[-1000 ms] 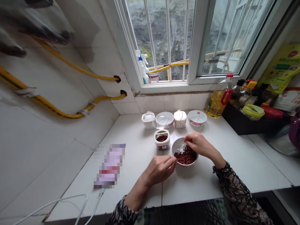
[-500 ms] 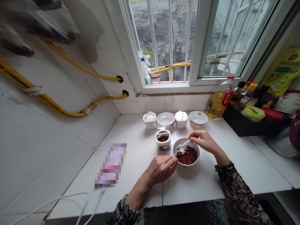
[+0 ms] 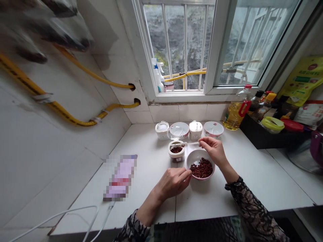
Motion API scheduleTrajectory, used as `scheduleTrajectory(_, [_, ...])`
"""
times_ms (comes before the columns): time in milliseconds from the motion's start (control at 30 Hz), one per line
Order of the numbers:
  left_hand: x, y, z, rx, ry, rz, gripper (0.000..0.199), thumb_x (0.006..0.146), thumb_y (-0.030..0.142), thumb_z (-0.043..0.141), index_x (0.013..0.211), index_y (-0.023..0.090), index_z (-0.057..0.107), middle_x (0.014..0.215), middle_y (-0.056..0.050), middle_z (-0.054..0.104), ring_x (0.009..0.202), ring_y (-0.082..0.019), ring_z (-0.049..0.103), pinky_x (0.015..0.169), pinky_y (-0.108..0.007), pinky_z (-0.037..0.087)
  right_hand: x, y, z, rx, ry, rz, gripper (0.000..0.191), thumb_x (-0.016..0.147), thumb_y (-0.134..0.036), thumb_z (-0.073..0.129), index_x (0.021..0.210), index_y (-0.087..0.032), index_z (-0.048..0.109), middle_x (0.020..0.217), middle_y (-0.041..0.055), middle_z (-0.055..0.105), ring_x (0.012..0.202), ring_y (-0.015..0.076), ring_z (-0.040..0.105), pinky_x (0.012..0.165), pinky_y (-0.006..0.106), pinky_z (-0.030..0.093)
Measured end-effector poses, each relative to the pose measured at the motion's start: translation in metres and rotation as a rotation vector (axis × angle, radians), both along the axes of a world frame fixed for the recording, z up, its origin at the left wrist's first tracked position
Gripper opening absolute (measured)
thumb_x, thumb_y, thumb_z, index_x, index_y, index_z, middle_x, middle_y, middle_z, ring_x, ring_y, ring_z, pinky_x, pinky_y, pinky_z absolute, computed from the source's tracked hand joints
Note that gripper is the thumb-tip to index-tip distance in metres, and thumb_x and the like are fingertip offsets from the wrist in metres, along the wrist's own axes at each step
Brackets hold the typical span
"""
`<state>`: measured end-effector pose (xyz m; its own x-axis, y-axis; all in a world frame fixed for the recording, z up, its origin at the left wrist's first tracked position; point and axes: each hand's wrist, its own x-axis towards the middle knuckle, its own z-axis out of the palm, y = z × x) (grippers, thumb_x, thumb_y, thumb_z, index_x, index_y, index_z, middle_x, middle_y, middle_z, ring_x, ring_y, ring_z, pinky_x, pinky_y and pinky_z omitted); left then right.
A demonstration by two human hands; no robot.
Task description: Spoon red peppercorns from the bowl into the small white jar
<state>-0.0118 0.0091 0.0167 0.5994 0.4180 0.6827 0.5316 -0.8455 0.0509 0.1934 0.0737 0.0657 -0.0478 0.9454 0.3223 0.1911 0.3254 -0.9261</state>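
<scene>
Dark red, peppercorn-like spice (image 3: 202,169) lies in a white bowl (image 3: 194,155) with a pink rim on the counter. My left hand (image 3: 176,179) pinches the bowl's left rim between thumb and fingers. In my right hand (image 3: 213,149), raised over the far side of the bowl, is the handle of a small white spoon (image 3: 193,144). The spoon's head points left, beside the mouth of a small seasoning jar (image 3: 176,157). That jar's clear lid is up, and the same dark red spice shows inside.
Behind stand two white-topped jars, a left one (image 3: 162,131) and a right one (image 3: 195,131), and two bowls, one (image 3: 179,129) between them and another (image 3: 214,129) farther right. An oil bottle (image 3: 233,114) and a black rack (image 3: 252,134) are at right. A blurred purple object (image 3: 121,178) lies left.
My right hand has lifted the spoon out of the bowl and carried it up and left to the open jar. My left hand stays at the bowl's rim.
</scene>
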Motion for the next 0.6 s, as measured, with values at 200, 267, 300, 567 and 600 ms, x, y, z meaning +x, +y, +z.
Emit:
scheduleTrajectory(200, [0.000,0.000,-0.001,-0.002,-0.011,-0.009,0.016,0.096,0.013,0.045,0.094,0.016,0.060,0.065,-0.001,0.061,0.052,-0.012,0.056,0.046,-0.022,0.042,-0.027,-0.012,-0.003,0.514,-0.356,-0.017,0.020,0.095,-0.022,0.051,0.087,-0.020,0.069,0.084,0.0085,0.072,0.081,0.0212,0.064,0.082,0.037,0.052])
scheduleTrajectory(267, [0.000,0.000,-0.001,-0.003,-0.007,-0.005,0.015,0.096,0.014,0.045,0.094,0.016,0.060,0.065,-0.001,0.061,0.052,-0.012,0.057,0.046,-0.022,0.042,-0.027,-0.013,-0.003,0.582,-0.429,0.024,0.022,0.096,-0.021,0.049,0.087,-0.020,0.069,0.082,0.0084,0.071,0.080,0.0211,0.064,0.082,0.037,0.052])
scheduleTrajectory(300, [0.000,0.000,-0.001,-0.005,-0.004,-0.004,0.015,0.096,0.013,0.046,0.094,0.016,0.060,0.065,0.000,0.061,0.052,-0.012,0.057,0.046,-0.021,0.042,-0.025,-0.013,-0.002,0.585,-0.431,0.019,0.022,0.096,-0.020,0.049,0.088,-0.020,0.069,0.082,0.0083,0.071,0.080,0.0210,0.064,0.081,0.036,0.052])
scheduleTrajectory(567, [-0.001,-0.001,0.000,-0.006,0.015,0.007,0.016,0.096,0.013,0.044,0.094,0.016,0.060,0.064,0.000,0.060,0.052,-0.012,0.056,0.047,-0.021,0.042,0.028,-0.003,0.013,0.327,-0.408,0.044,0.014,0.088,-0.017,0.056,0.086,-0.019,0.070,0.082,0.0051,0.073,0.076,0.0191,0.067,0.072,0.032,0.053])
scheduleTrajectory(600, [-0.001,-0.001,0.000,-0.006,0.015,0.004,0.016,0.096,0.013,0.044,0.094,0.016,0.060,0.064,0.000,0.061,0.052,-0.012,0.056,0.047,-0.021,0.042,0.033,-0.002,0.013,0.295,-0.457,0.058,0.015,0.087,-0.016,0.055,0.086,-0.019,0.070,0.082,0.0050,0.074,0.076,0.0189,0.067,0.071,0.032,0.052])
